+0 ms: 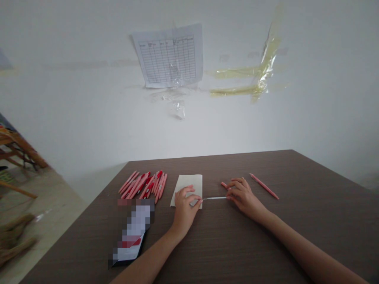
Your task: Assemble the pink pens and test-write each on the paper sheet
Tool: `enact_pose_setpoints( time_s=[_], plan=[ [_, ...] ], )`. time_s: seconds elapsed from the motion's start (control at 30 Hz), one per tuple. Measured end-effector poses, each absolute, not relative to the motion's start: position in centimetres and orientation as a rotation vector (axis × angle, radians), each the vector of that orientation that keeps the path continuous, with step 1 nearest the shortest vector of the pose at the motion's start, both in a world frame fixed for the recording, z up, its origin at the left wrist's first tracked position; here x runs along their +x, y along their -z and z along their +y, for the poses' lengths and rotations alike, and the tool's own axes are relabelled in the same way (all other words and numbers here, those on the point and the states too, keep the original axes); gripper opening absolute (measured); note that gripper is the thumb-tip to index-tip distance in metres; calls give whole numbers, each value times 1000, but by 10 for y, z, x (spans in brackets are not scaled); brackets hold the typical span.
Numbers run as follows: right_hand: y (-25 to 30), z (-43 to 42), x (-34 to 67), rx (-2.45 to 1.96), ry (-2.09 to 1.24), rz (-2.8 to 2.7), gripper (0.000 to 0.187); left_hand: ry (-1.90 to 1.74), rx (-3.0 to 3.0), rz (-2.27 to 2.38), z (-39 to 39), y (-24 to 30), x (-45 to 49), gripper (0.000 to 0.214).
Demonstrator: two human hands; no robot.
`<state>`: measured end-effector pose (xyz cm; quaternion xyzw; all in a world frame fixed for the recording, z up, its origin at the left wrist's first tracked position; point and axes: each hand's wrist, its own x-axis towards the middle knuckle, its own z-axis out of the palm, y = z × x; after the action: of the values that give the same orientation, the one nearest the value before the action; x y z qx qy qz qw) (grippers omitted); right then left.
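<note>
A thin white pen refill (216, 198) stretches between my two hands just over the table. My left hand (186, 205) pinches its darker, pointed end between thumb and finger, above the lower right corner of a white paper sheet (189, 180). At the other end, the fingers of my right hand (241, 196) are closed on the refill. A pink pen part (224, 184) pokes out beside the right fingertips; the hand hides the rest of it. Further right lies a single pink pen (264, 186), apart from the hand.
Several pink and red pens (143, 185) lie in a pile on the left of the brown table (225, 244). Nearer me is a phone-like object (132, 236), partly blurred out. Behind the table stands a white wall with a taped printed sheet (171, 57).
</note>
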<state>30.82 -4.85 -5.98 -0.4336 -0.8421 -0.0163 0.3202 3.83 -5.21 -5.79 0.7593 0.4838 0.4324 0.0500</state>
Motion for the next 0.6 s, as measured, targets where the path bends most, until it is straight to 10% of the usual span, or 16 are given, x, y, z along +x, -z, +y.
enact_pose_setpoints(
  time_s=[0.6],
  plan=[
    [51,-58,298,-1168,12,-2268,12,-1259,2355,1419,-52,58,39,7]
  ],
)
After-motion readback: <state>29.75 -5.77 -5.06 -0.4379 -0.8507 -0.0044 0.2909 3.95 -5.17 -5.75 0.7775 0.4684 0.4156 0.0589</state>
